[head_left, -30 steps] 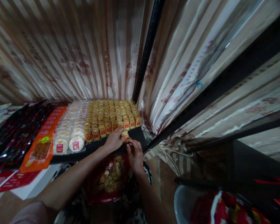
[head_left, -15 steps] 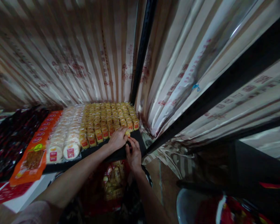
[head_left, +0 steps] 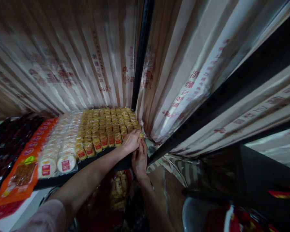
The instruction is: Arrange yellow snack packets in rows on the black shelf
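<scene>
Hands meet at the right front corner of the counter [head_left: 103, 159], just where the block of yellow packets [head_left: 106, 129] ends. The left hand [head_left: 131, 141] curls closed over one yellow packet [head_left: 141, 135], of which only a small tip shows past the fingertips, toward the curtain [head_left: 183, 80]. The right hand [head_left: 139, 160] lies directly below and touching, fingers bent up against the same packet; whether it grips cannot be told. The packet's long axis is hidden. Round white cakes [head_left: 58, 154] fill the rows to the left, then orange packs [head_left: 21, 167].
</scene>
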Tool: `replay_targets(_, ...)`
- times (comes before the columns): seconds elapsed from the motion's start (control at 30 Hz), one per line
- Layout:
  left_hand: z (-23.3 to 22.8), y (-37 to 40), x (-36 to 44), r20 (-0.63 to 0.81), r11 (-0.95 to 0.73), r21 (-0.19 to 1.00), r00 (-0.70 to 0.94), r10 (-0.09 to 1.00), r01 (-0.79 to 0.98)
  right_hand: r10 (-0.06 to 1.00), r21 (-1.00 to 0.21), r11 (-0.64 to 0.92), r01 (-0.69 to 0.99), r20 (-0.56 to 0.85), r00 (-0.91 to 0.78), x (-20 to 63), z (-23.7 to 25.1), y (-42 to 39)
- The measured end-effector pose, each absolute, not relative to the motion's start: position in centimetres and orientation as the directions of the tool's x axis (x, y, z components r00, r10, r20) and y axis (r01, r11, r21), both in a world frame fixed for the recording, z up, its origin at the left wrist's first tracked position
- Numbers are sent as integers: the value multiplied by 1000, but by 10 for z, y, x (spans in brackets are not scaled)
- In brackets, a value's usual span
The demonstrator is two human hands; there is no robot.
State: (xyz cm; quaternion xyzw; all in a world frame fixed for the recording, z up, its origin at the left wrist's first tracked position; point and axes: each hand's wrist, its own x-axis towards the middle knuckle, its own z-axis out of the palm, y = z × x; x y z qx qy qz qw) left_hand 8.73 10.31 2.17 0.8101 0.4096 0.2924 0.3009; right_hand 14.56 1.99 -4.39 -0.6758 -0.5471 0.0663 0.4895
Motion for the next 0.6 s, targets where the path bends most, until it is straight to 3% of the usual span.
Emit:
replay_targets(0.27, 13, 108, 98, 251, -552, 539, 504, 826, 636, 826, -738, 78, 670, 425, 371, 152, -49, 30)
replay_targets(0.6, 8, 98, 90, 343, -567, 457, 452, 823, 685, 833, -691, 80, 718, 443, 333, 156, -62, 39)
